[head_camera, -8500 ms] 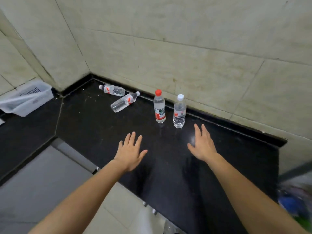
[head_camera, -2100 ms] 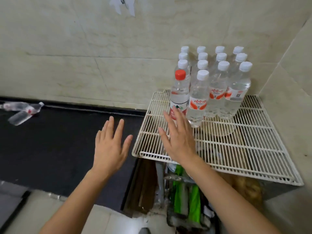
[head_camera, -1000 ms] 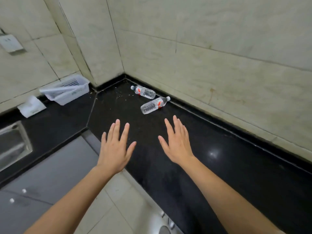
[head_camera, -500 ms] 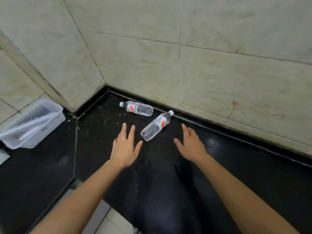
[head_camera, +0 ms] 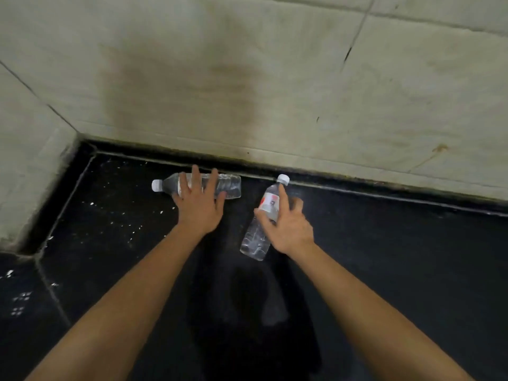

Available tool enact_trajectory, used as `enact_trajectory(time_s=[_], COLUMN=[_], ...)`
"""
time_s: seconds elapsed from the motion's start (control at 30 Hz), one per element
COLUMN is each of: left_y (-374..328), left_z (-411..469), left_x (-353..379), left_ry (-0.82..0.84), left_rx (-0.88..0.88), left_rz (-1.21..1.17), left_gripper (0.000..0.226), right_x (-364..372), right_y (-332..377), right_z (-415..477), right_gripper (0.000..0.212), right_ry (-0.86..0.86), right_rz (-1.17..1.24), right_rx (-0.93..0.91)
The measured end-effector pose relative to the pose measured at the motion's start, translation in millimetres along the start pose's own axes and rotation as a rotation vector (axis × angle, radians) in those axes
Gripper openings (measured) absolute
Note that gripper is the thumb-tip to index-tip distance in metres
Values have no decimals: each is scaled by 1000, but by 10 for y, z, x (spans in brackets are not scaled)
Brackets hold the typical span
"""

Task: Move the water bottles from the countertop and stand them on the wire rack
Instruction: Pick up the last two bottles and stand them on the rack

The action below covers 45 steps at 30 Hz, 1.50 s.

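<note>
Clear left bottle (head_camera: 231, 186) lies under the spread left hand (head_camera: 199, 205); right hand (head_camera: 288, 227) clasps right bottle (head_camera: 255, 239).

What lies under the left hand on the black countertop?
A clear water bottle lies on its side under the left hand, white cap pointing left. The hand covers its middle, so its label is mostly hidden.

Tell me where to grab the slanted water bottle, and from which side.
Grip the slanted water bottle round its labelled middle, from above, thumb on one flank, fingers on the other. It lies on its side, cap toward the wall, leaving both flanks free. The right hand grips there.
</note>
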<state>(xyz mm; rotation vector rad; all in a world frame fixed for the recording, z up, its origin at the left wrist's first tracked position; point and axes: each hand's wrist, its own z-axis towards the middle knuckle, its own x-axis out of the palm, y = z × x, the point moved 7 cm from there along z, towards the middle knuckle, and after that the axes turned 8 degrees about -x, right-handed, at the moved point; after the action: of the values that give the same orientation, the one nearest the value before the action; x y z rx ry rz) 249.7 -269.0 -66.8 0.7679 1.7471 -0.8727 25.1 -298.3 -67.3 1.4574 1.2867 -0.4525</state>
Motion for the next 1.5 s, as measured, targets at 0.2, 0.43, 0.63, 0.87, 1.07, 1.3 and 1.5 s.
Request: enact_trajectory(time_s=[0.2,0.43,0.63,0.87,1.07,1.3,1.5], left_y=[50,-62,-242,-151,-174,302,379], left_z=[514,741,-52,-1528,-2558,-3005,-3037], left_x=[278,149,284,596,852,977,1176], left_ry=[43,54,-10,55,31,-11,116], left_rx=[-73,50,278,606,893,-296,-441], left_rz=[-106,-25,146,216,175,-370,-645], left_gripper=[71,60,49,42,91,124,82], right_x=[375,421,355,296,498,654,680], right_y=[41,36,-71,-372,-811,-960,-1093], right_z=[154,218,222,-347,-1472,-2246,-2563], right_gripper=[100,101,108,107,104,100,99], right_ry=[-15,-9,71,196,174,-54,-52], right_rz=[51,81,115,87,40,18,-59], right_rx=[60,58,63,-37,-5,169,329])
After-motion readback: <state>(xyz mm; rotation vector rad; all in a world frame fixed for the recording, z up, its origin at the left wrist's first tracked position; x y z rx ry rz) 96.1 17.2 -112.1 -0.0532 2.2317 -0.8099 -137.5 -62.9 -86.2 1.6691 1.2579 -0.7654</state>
